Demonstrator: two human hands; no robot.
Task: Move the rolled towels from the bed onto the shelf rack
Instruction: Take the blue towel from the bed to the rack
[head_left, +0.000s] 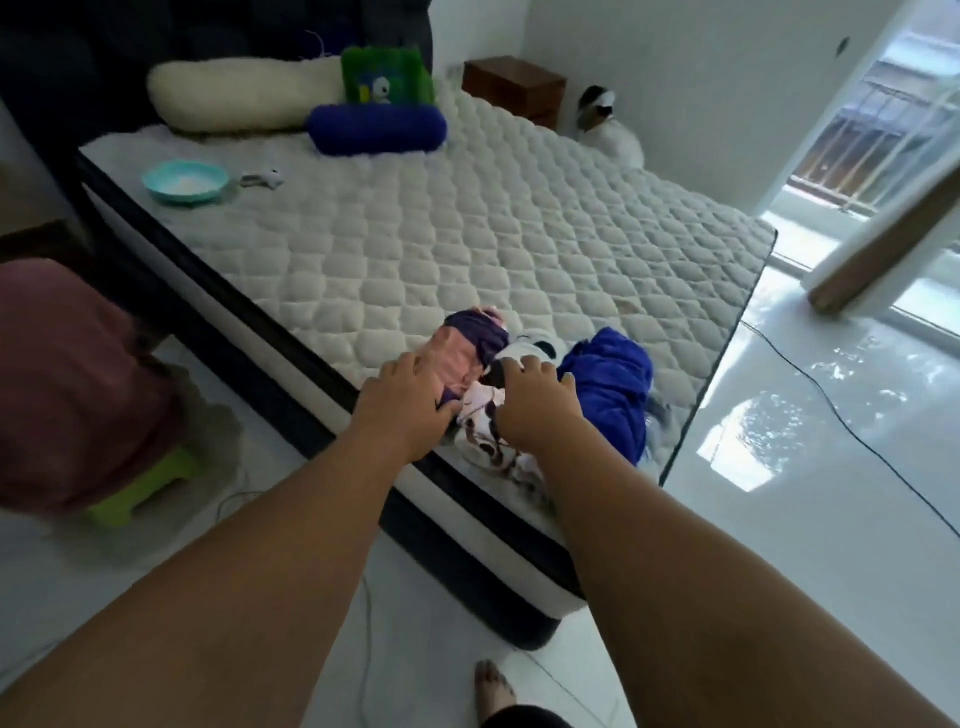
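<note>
Head view: three rolled towels lie bunched at the near corner of the bed (467, 218), close to its edge. Pink and purple towel (467, 348) sits leftmost; white patterned towel (493, 421) in the middle; blue towel (613, 395) rightmost, touching the patterned one. Left hand (405, 400) rests spread on the pink and purple towel, fingers not closed round it. Right hand (535, 400) lies over the patterned towel, fingers curled at its dark far end; a firm grasp cannot be confirmed. Teal bowl (184, 182) and pillows stand well apart at the bed's far end
</note>
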